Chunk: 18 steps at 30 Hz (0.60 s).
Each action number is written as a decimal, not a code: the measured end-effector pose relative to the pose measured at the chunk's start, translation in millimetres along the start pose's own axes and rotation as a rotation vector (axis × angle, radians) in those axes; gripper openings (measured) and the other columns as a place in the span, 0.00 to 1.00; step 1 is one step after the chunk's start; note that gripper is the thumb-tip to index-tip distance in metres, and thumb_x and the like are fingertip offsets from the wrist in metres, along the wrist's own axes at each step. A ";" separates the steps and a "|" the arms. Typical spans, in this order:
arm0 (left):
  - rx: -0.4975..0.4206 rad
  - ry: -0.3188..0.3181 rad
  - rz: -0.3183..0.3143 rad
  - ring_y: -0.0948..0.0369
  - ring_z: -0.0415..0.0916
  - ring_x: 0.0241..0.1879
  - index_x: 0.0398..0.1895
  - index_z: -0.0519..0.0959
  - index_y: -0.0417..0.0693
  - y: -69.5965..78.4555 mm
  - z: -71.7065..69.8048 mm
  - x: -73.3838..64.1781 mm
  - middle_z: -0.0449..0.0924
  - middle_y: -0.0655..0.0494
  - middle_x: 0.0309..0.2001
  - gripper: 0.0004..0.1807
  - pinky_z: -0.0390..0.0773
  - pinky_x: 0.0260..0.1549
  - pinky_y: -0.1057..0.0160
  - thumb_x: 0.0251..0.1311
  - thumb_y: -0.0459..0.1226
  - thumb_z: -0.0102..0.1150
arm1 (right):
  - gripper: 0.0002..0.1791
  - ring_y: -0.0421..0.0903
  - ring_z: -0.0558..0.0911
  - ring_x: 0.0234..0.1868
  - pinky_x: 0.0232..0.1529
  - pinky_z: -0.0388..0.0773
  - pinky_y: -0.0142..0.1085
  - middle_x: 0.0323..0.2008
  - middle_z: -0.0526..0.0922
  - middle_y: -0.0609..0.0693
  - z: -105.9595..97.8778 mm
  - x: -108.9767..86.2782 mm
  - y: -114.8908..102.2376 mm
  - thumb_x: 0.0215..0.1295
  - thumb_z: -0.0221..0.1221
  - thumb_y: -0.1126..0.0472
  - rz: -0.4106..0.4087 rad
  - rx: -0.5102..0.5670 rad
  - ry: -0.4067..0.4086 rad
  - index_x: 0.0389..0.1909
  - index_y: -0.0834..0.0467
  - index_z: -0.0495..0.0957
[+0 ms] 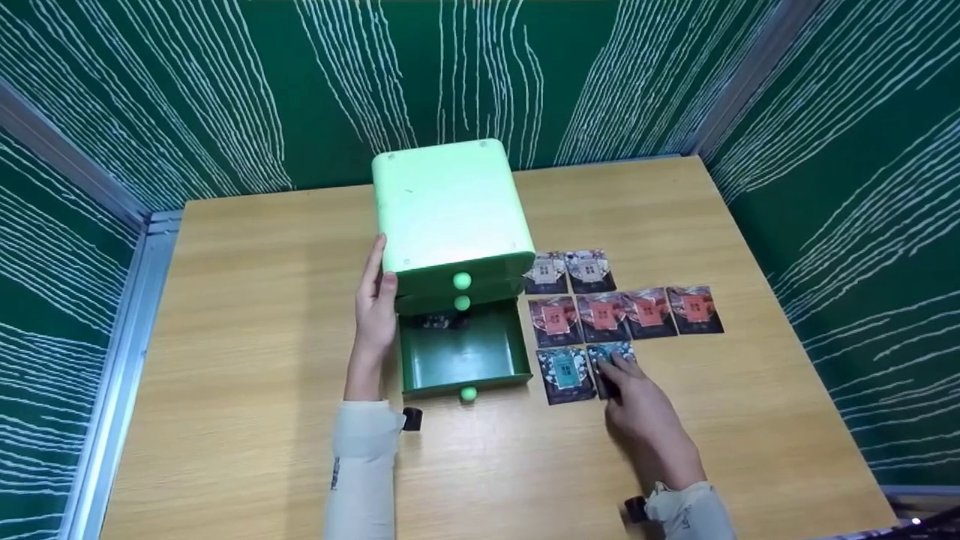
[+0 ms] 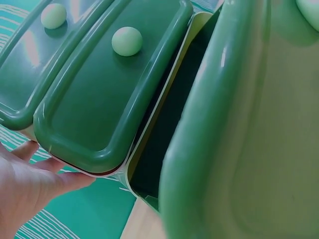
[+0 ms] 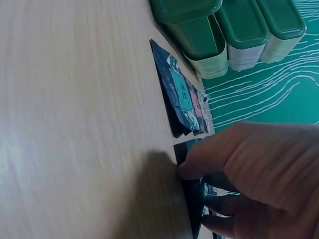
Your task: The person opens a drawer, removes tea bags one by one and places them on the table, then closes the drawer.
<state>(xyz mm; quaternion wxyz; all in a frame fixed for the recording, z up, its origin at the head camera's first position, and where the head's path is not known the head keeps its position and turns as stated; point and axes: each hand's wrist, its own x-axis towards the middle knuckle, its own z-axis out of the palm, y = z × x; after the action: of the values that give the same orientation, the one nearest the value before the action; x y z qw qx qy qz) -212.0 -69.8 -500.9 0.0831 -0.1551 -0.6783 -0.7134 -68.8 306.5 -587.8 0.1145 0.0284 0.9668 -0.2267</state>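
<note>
My left hand (image 1: 375,315) rests against the left side of a light green drawer cabinet (image 1: 454,202); in the left wrist view its fingers (image 2: 75,180) lie extended along the casing. The bottom drawer (image 1: 465,360) is pulled out, with a small dark item (image 1: 442,321) at its back, partly hidden. Over on the right, my right hand (image 1: 649,409) touches a teal-and-black packet (image 1: 606,386) lying flat on the table, covering part of it. The thumb (image 3: 199,162) is at the packet's edge, apart from the other fingers. Beside it lies another teal packet (image 1: 568,375).
Several red-labelled packets (image 1: 651,311) form a row beyond the teal ones. Two pale-labelled packets (image 1: 590,270) lie farther back, close to the cabinet. The wooden table (image 1: 247,337) is enclosed by green walls (image 1: 480,75) with white lines.
</note>
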 end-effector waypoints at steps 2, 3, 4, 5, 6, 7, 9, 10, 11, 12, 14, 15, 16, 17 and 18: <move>-0.004 0.002 -0.001 0.56 0.43 0.74 0.75 0.52 0.38 -0.6 -0.4 -0.8 0.45 0.41 0.76 0.28 0.45 0.70 0.59 0.76 0.34 0.39 | 0.39 0.67 0.56 0.70 0.62 0.59 0.60 0.71 0.59 0.65 0.8 -0.9 0.1 0.52 0.62 0.74 -0.009 -0.009 0.012 0.69 0.60 0.66; -0.005 0.003 -0.001 0.56 0.43 0.74 0.75 0.52 0.38 -1.0 -0.5 -1.1 0.45 0.41 0.76 0.28 0.45 0.70 0.59 0.76 0.34 0.39 | 0.39 0.67 0.56 0.70 0.62 0.60 0.60 0.70 0.59 0.65 1.1 -1.2 -0.1 0.52 0.62 0.74 -0.012 -0.013 0.017 0.69 0.61 0.67; -0.007 0.004 -0.002 0.56 0.43 0.74 0.75 0.52 0.38 -1.2 -0.5 -1.5 0.45 0.41 0.76 0.28 0.45 0.70 0.59 0.76 0.34 0.39 | 0.38 0.67 0.56 0.70 0.62 0.60 0.60 0.70 0.59 0.66 1.6 -1.4 -0.1 0.52 0.62 0.74 -0.015 -0.018 0.019 0.68 0.61 0.67; -0.011 0.004 -0.001 0.56 0.43 0.74 0.75 0.52 0.38 -1.7 -0.4 -1.6 0.45 0.41 0.76 0.28 0.45 0.70 0.59 0.76 0.34 0.39 | 0.38 0.68 0.55 0.70 0.62 0.59 0.60 0.70 0.59 0.66 1.9 -1.4 -0.4 0.52 0.63 0.74 -0.014 -0.018 0.018 0.68 0.61 0.67; -0.010 0.005 -0.001 0.56 0.43 0.74 0.75 0.52 0.38 -1.9 -0.4 -1.7 0.45 0.41 0.76 0.28 0.45 0.70 0.59 0.76 0.34 0.39 | 0.38 0.68 0.55 0.70 0.62 0.58 0.61 0.70 0.59 0.66 2.2 -1.4 -0.7 0.52 0.63 0.74 -0.009 -0.017 0.015 0.68 0.61 0.67; -0.010 0.005 -0.002 0.56 0.43 0.74 0.75 0.52 0.38 -2.1 -0.2 -1.8 0.45 0.41 0.76 0.28 0.45 0.70 0.59 0.76 0.34 0.39 | 0.39 0.67 0.54 0.70 0.62 0.58 0.61 0.70 0.59 0.66 2.2 -1.5 -1.3 0.52 0.63 0.74 0.000 -0.017 0.010 0.69 0.60 0.67; -0.006 0.002 -0.005 0.56 0.43 0.74 0.75 0.52 0.38 -2.1 0.2 -1.5 0.44 0.41 0.76 0.28 0.45 0.70 0.59 0.76 0.35 0.40 | 0.39 0.67 0.54 0.70 0.62 0.57 0.61 0.71 0.58 0.65 2.1 -2.3 -2.5 0.53 0.63 0.74 0.012 -0.021 0.007 0.69 0.60 0.66; -0.003 0.001 -0.008 0.56 0.43 0.74 0.75 0.52 0.38 -1.8 0.6 -1.3 0.45 0.42 0.76 0.28 0.46 0.70 0.59 0.76 0.34 0.39 | 0.38 0.68 0.54 0.70 0.62 0.57 0.62 0.70 0.59 0.66 1.9 -2.9 -3.4 0.53 0.63 0.74 0.013 -0.024 0.012 0.69 0.60 0.67; -0.001 -0.001 -0.010 0.56 0.43 0.74 0.75 0.52 0.38 -1.6 0.8 -0.8 0.45 0.42 0.76 0.28 0.46 0.70 0.60 0.76 0.34 0.39 | 0.38 0.68 0.55 0.70 0.62 0.57 0.62 0.70 0.59 0.66 1.7 -3.6 -4.7 0.53 0.63 0.74 0.010 -0.027 0.023 0.69 0.60 0.67; 0.004 -0.001 -0.014 0.56 0.43 0.74 0.75 0.52 0.38 -1.0 1.1 -0.5 0.45 0.43 0.76 0.28 0.46 0.70 0.60 0.76 0.33 0.39 | 0.37 0.68 0.56 0.70 0.62 0.58 0.62 0.70 0.60 0.66 1.2 -4.5 -6.6 0.54 0.63 0.73 0.003 -0.030 0.036 0.68 0.61 0.68; 0.008 0.003 -0.019 0.57 0.43 0.74 0.75 0.52 0.39 -0.3 1.4 0.1 0.45 0.45 0.76 0.27 0.46 0.70 0.60 0.75 0.32 0.39 | 0.33 0.67 0.60 0.68 0.62 0.60 0.61 0.68 0.64 0.66 -0.7 -5.1 -13.1 0.56 0.63 0.72 -0.031 -0.031 0.077 0.66 0.62 0.70; 0.009 0.006 -0.018 0.56 0.43 0.74 0.75 0.52 0.39 -0.1 1.5 0.4 0.46 0.45 0.76 0.27 0.46 0.70 0.60 0.75 0.32 0.39 | 0.31 0.66 0.62 0.67 0.62 0.60 0.60 0.67 0.66 0.66 -2.0 -4.7 -17.7 0.57 0.63 0.71 -0.057 -0.027 0.098 0.65 0.63 0.71; 0.010 0.008 -0.016 0.56 0.43 0.74 0.75 0.52 0.38 0.1 1.5 0.7 0.46 0.46 0.76 0.27 0.46 0.70 0.60 0.75 0.31 0.39 | 0.30 0.66 0.64 0.66 0.62 0.61 0.60 0.66 0.67 0.66 -3.6 -3.6 -23.3 0.58 0.63 0.70 -0.086 -0.021 0.120 0.64 0.63 0.72; 0.012 0.010 -0.017 0.57 0.43 0.74 0.75 0.52 0.39 0.4 1.5 0.7 0.46 0.46 0.76 0.27 0.45 0.70 0.60 0.75 0.31 0.39 | 0.29 0.64 0.66 0.66 0.62 0.62 0.59 0.65 0.68 0.65 -5.5 -1.9 -30.0 0.59 0.63 0.69 -0.117 -0.013 0.136 0.64 0.62 0.72; 0.013 0.012 -0.016 0.57 0.43 0.74 0.75 0.52 0.39 0.6 1.4 0.7 0.46 0.46 0.76 0.27 0.45 0.70 0.60 0.75 0.31 0.39 | 0.28 0.63 0.67 0.65 0.62 0.63 0.58 0.64 0.70 0.64 -7.5 0.2 -37.0 0.59 0.63 0.68 -0.155 -0.004 0.153 0.63 0.62 0.73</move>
<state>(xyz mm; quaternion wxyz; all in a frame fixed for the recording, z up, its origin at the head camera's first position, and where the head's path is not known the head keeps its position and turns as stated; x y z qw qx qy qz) -212.3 -68.4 -500.1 0.0824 -0.1447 -0.6837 -0.7106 -74.5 276.6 -565.4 0.0225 -0.0295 0.9725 -0.2300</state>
